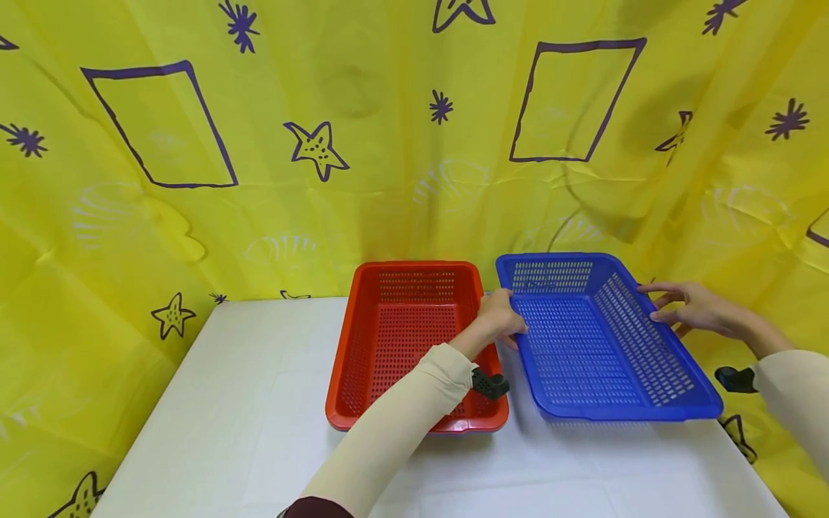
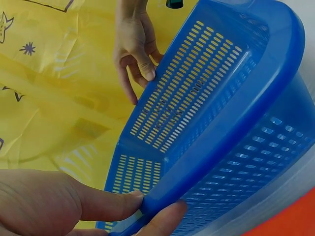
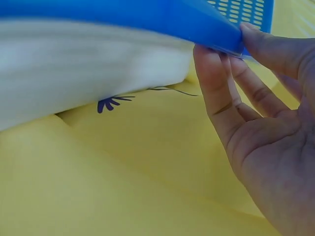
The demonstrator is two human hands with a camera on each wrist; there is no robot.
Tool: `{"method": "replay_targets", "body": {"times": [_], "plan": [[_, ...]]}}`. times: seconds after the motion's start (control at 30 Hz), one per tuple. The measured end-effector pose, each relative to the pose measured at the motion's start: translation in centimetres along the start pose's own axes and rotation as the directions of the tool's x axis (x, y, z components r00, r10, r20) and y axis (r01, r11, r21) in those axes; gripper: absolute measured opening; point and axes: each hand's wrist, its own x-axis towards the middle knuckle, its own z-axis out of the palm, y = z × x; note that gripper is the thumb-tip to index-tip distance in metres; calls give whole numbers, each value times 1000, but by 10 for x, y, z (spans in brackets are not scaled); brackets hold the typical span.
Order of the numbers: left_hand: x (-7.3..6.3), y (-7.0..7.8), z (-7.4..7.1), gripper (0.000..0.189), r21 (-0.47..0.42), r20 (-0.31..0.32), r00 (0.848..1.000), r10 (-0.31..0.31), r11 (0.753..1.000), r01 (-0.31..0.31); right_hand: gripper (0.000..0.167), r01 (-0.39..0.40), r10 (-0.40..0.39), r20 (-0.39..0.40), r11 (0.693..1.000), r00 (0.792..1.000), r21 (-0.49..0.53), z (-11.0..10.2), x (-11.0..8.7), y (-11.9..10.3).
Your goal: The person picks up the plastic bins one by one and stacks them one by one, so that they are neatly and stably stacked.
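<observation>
A blue plastic basket (image 1: 570, 345) with slotted walls is held at the right side of the table, slightly tilted. My left hand (image 1: 500, 316) grips its left rim, the thumb on the inner side and fingers beneath, as the left wrist view shows at the basket wall (image 2: 216, 147). On the opposite rim, my right hand (image 1: 702, 309) pinches the edge between thumb and fingers; in the right wrist view the fingers (image 3: 211, 78) sit under the blue rim (image 3: 123, 12). A red basket (image 1: 414, 345) stands just left, partly covered by my left forearm.
The white-covered table (image 1: 259, 403) extends left and in front of the baskets. A yellow patterned curtain (image 1: 388, 208) hangs behind and along both sides, close to the right hand. Dark wrist devices (image 1: 490, 385) are worn on both arms.
</observation>
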Motion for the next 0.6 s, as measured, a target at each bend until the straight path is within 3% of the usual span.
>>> {"method": "replay_targets", "body": {"times": [0.2, 0.6], "plan": [[-5, 6, -13, 82, -25, 38, 998, 44, 999, -43, 61, 21, -21, 7, 1000, 1000, -23, -4, -4, -10], [-22, 25, -44, 78, -60, 107, 992, 73, 996, -67, 63, 26, -29, -43, 997, 999, -73, -15, -18, -23]]}}
